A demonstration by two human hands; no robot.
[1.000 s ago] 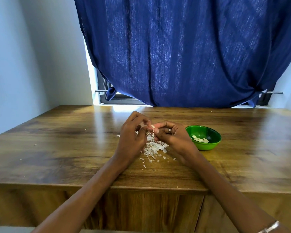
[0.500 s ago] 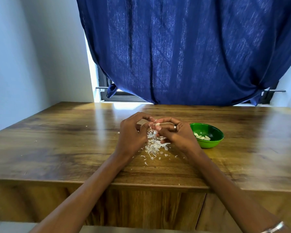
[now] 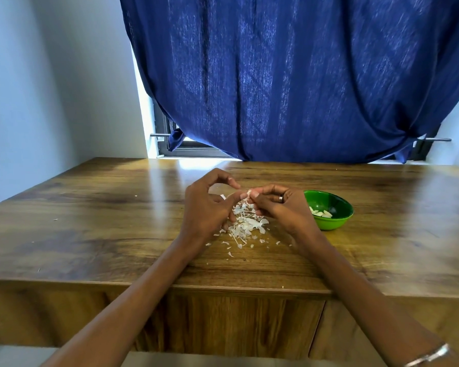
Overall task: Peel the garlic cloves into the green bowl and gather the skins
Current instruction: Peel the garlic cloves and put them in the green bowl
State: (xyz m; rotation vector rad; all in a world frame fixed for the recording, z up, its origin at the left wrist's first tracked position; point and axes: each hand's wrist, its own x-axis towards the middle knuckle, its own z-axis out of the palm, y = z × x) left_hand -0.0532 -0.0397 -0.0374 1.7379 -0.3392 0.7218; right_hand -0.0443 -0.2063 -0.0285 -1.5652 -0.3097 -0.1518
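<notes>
Both hands meet above a heap of white garlic skins (image 3: pixel 245 224) on the wooden table (image 3: pixel 90 229). My right hand (image 3: pixel 281 207) pinches a garlic clove (image 3: pixel 251 193) at its fingertips, most of the clove hidden. My left hand (image 3: pixel 206 207) pinches a strip of skin (image 3: pixel 245 200) hanging from the clove. The green bowl (image 3: pixel 331 223) stands just right of my right hand, with several peeled cloves (image 3: pixel 319 212) inside.
Small skin flakes (image 3: pixel 231 253) lie scattered toward the table's front edge (image 3: pixel 223 287). A dark blue curtain (image 3: pixel 289 75) hangs over the window behind the table. A wall stands at the left.
The hands have drawn slightly apart, and a strip of skin now hangs between the fingertips. The bowl and heap have not moved.
</notes>
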